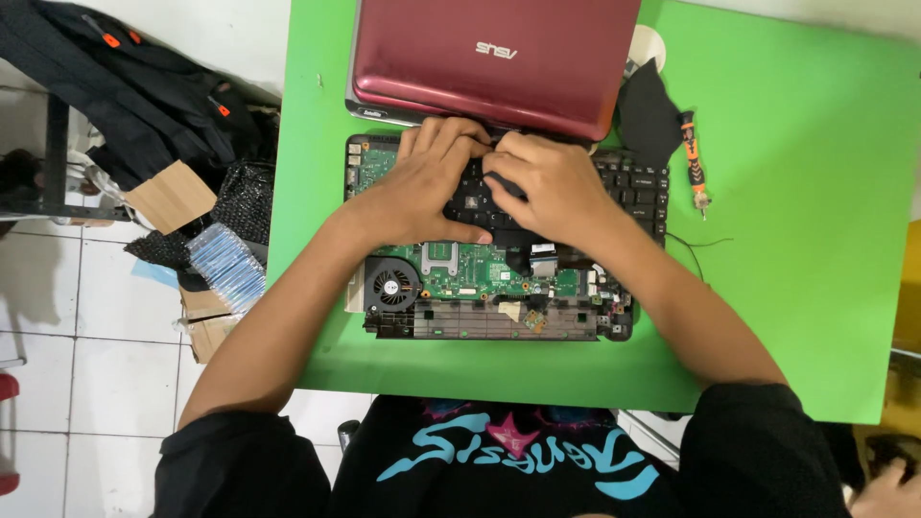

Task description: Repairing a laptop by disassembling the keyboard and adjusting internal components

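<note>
Both hands press on the black keyboard (pixel 628 187) of an opened laptop lying mid-table toward the far edge; the left hand (pixel 422 182) lies flat with fingers curled over the keys; the right hand (pixel 552 187) does likewise, fingertips touching the left; the green circuit board (pixel 470 269) and fan (pixel 391 285) show below; a screwdriver (pixel 693 158) lies right of it on the green table (pixel 815 240).

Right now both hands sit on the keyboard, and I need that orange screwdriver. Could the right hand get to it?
Probably yes: the screwdriver lies on bare green table beside the right hand, nothing between.
</note>
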